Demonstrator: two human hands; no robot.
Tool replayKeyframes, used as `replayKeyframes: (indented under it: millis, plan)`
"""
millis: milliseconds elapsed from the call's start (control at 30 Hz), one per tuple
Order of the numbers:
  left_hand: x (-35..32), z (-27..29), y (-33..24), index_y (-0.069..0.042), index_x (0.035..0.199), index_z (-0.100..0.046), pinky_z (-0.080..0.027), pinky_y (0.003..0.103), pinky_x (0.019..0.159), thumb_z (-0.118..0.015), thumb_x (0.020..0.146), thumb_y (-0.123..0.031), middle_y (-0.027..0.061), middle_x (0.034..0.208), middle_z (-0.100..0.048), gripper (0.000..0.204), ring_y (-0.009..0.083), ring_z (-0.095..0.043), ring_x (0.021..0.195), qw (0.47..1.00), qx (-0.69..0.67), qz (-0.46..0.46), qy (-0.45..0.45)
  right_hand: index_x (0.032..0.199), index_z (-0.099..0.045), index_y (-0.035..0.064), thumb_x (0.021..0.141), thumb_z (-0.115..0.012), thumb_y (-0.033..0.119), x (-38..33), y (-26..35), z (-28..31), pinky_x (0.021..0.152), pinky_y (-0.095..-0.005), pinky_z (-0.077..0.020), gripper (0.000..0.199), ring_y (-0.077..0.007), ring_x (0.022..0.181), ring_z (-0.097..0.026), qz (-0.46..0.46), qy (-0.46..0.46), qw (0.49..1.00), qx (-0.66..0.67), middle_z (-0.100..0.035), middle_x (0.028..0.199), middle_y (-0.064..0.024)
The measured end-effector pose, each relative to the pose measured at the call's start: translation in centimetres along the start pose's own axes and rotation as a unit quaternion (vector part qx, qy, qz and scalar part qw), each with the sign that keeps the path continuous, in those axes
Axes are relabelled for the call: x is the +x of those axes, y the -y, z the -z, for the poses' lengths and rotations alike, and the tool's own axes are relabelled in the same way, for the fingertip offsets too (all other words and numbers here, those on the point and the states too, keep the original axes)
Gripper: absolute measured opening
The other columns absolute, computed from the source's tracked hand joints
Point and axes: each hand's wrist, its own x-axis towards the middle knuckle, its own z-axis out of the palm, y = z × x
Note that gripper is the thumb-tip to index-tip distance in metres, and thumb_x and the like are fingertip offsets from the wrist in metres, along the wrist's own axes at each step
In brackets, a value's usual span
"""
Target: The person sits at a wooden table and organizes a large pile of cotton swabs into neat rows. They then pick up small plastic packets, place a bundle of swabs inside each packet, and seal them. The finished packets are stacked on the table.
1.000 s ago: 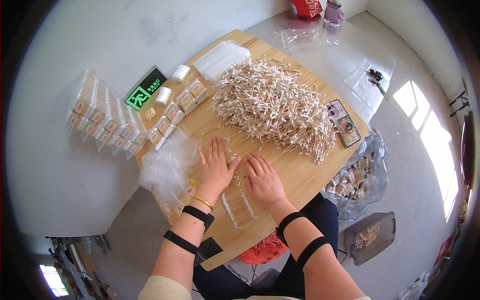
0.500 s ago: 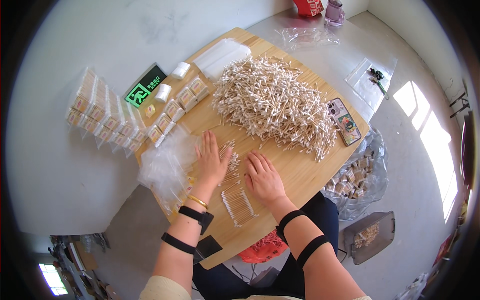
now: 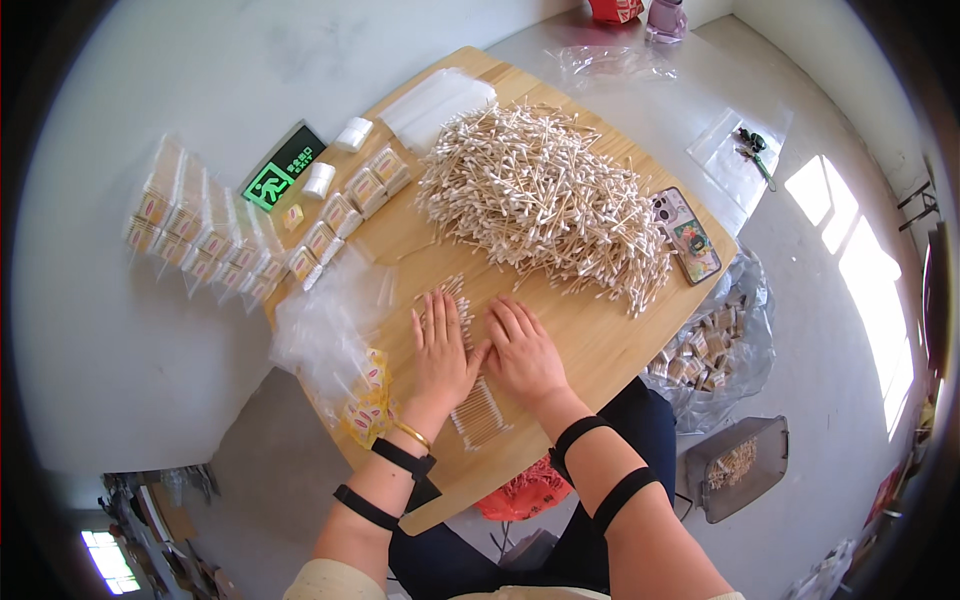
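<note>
My left hand (image 3: 442,345) lies flat with its fingers stretched over a thin spread of cotton swabs, covering part of it. Beside it, my right hand (image 3: 523,348) rests palm down, fingers extended, at the other edge of the swabs. The thumbs of both hands nearly meet. Toward me, a row of cotton swabs (image 3: 482,415) lies side by side, partly under my left hand. A large heap of loose cotton swabs (image 3: 540,190) fills the far part of the wooden table (image 3: 590,345). Neither hand grips anything I can see.
Clear plastic bags (image 3: 325,320) and yellow labels (image 3: 370,395) lie left of my hands. Packed swab bundles (image 3: 340,215) line the left edge, with stacked packs (image 3: 200,225) beyond. A phone (image 3: 686,235) lies right of the heap. A bag of bundles (image 3: 755,350) and grey bin (image 3: 775,460) stand below.
My left hand has moved right and a little toward me, over the spread swabs and close to my right hand. The yellow labels are now uncovered. My right hand has barely moved.
</note>
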Motion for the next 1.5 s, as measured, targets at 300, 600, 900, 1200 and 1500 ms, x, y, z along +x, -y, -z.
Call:
replayKeyframes:
  millis: [300,600,900,1200,1500]
  plan:
    - [0.6,1.0,0.4,0.007,0.163,-0.015,-0.002,0.059,0.128,-0.037,0.107,-0.06,0.0257,0.171,-0.018,0.091,0.0379,-0.012,0.161,0.999,0.009,-0.002,0.035,0.132,-0.06,-0.0004,0.096,-0.06,0.025,-0.1,-0.3,-0.1,0.122,-0.0445,-0.036,0.044,-0.031,0.142,-0.048,-0.001,-0.008,1.0,-0.002,-0.057,0.142,-0.0162]
    - [0.4,1.5,0.2,0.007,0.164,-0.016,0.001,0.059,0.128,-0.036,0.105,-0.065,0.0242,0.172,-0.016,0.095,0.0355,-0.009,0.162,0.999,0.005,0.006,0.047,0.136,-0.058,-0.0005,0.096,-0.059,0.027,-0.2,-0.3,-0.2,0.123,-0.0442,-0.0346,0.049,-0.0312,0.143,-0.047,0.0,0.005,1.0,-0.006,-0.056,0.144,-0.0162]
    - [-1.2,1.5,-0.9,0.009,0.163,-0.016,0.001,0.058,0.128,-0.035,0.105,-0.066,0.0249,0.172,-0.015,0.096,0.0344,-0.007,0.162,0.999,-0.018,0.022,0.041,0.135,-0.058,-0.0004,0.093,-0.06,0.027,-0.3,-0.4,-0.1,0.124,-0.0443,-0.0339,0.05,-0.031,0.144,-0.045,-0.004,0.016,1.0,-0.007,-0.055,0.145,-0.016]
    - [-0.5,1.7,0.1,0.008,0.163,-0.017,0.0,0.058,0.128,-0.034,0.105,-0.066,0.0248,0.172,-0.017,0.096,0.0347,-0.009,0.162,0.999,-0.022,0.023,0.025,0.135,-0.059,-0.0006,0.095,-0.059,0.024,0.0,0.0,-0.2,0.123,-0.0447,-0.0346,0.047,-0.0315,0.143,-0.046,0.0,0.005,1.0,0.01,-0.056,0.143,-0.0162]
    - [-1.9,1.3,-0.7,0.005,0.165,-0.012,0.001,0.058,0.128,-0.031,0.106,-0.066,0.0241,0.173,-0.014,0.094,0.0356,-0.008,0.162,0.997,-0.025,0.02,0.063,0.137,-0.057,-0.0006,0.094,-0.059,0.022,-0.4,-0.7,-0.3,0.123,-0.0448,-0.034,0.049,-0.0318,0.143,-0.046,-0.002,0.011,1.0,-0.002,-0.055,0.145,-0.0171]
